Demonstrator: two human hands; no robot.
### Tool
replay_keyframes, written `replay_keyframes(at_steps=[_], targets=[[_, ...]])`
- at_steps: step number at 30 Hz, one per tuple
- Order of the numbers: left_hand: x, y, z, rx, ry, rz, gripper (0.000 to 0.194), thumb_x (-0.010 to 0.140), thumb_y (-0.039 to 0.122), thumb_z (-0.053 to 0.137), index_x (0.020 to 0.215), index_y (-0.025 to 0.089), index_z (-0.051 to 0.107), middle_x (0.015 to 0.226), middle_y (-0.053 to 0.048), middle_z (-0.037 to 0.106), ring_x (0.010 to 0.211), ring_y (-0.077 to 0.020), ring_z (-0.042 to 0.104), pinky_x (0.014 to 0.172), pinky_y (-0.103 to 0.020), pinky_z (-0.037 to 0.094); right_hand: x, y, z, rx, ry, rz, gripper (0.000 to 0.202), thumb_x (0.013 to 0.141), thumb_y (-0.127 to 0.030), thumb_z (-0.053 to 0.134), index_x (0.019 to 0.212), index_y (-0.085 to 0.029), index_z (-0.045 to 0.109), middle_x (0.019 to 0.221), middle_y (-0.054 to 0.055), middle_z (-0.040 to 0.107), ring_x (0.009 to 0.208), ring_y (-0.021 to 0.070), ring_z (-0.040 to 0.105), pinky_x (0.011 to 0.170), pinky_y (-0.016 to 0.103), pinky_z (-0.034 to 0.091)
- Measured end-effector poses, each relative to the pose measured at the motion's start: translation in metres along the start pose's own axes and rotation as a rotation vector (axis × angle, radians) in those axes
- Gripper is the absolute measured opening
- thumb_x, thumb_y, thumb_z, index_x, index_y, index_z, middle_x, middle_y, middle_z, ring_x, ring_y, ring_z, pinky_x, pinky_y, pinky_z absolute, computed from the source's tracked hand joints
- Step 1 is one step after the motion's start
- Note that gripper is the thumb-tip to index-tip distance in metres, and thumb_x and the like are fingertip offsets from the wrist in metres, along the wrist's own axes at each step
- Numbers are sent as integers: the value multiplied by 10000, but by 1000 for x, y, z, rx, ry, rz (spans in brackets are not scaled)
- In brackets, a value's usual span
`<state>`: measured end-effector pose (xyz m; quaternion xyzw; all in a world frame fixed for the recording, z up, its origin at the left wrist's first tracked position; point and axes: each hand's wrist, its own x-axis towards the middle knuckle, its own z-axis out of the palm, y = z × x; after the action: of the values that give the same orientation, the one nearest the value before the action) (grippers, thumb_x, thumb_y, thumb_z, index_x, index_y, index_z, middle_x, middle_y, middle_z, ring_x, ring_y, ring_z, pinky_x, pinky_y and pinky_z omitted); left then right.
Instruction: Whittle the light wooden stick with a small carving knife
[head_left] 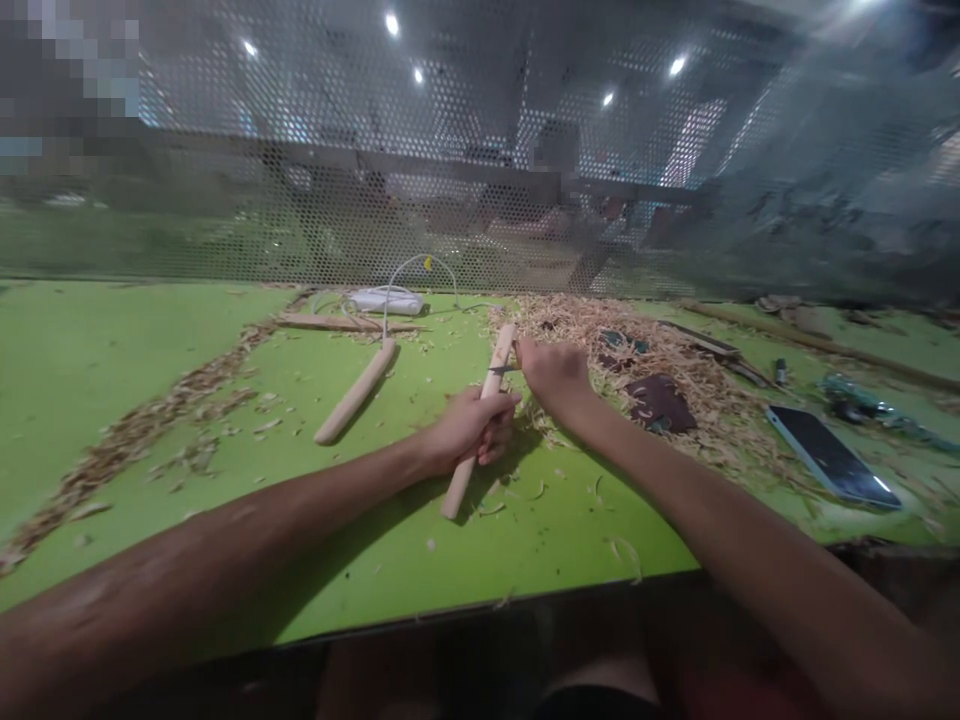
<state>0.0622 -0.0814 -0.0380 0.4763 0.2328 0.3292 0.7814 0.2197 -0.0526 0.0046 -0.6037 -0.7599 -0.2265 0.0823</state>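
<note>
My left hand (472, 432) is wrapped round a pale wooden stick (459, 490) near its middle, keeping it tilted above the green table (360, 550). The stick's far end leans away and slightly right. Closed in a fist, my right hand (555, 372) is just right of the stick's upper part. From it a short dark knife blade (504, 369) reaches across the wood; the handle is hidden in my fingers. Left of my hands a second rounded wooden stick (356, 392) lies on the table, its far end by a white cable (387, 290).
A heap of wood shavings (570, 315) covers the back right, with dark brown scraps (663, 402) in it. A phone (832, 455) lies at right. A white power strip (386, 300) and a thin wooden strip (330, 323) are at the back. Perforated metal mesh (450, 220) stands behind.
</note>
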Motion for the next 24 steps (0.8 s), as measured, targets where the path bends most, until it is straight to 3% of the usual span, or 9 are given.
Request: replay_keyframes(at_steps=[10, 14, 18, 21, 24], targets=[[-3, 3, 4, 68, 7, -31, 396, 852, 328, 631, 557, 198, 402, 397, 79, 355, 299, -53, 349, 291, -183, 313, 12, 8, 4, 38, -57, 21, 467, 1023, -190, 209, 1013, -60, 657, 744, 137, 676, 621, 172, 565, 616, 279, 378], [-8, -2, 7, 268, -134, -64, 357, 847, 352, 640, 577, 185, 476, 403, 47, 440, 295, -78, 417, 280, -196, 320, 34, 51, 1, 13, -128, 285, 333, 955, -88, 351, 1019, -8, 668, 885, 209, 688, 783, 192, 602, 691, 292, 379], [-5, -5, 6, 136, -132, -81, 313, 847, 364, 625, 630, 184, 487, 379, 77, 398, 272, -78, 372, 279, -201, 337, 40, 86, 0, 102, -71, 494, 309, 906, -130, 444, 1065, -71, 703, 970, 218, 690, 866, 226, 602, 701, 290, 359], [-1, -6, 4, 66, -140, -96, 284, 845, 327, 607, 636, 181, 482, 365, 80, 387, 273, -76, 359, 286, -194, 345, 35, 80, 1, 271, 23, 452, 294, 918, -244, 462, 909, -89, 711, 816, 171, 668, 740, 189, 555, 630, 265, 318], [-1, -6, 4, 16, -143, -80, 270, 852, 319, 584, 643, 181, 483, 365, 80, 385, 280, -75, 356, 294, -191, 350, 30, 56, 4, 528, 119, 348, 324, 911, -308, 492, 644, -147, 579, 615, 57, 550, 601, 123, 425, 579, 258, 262]])
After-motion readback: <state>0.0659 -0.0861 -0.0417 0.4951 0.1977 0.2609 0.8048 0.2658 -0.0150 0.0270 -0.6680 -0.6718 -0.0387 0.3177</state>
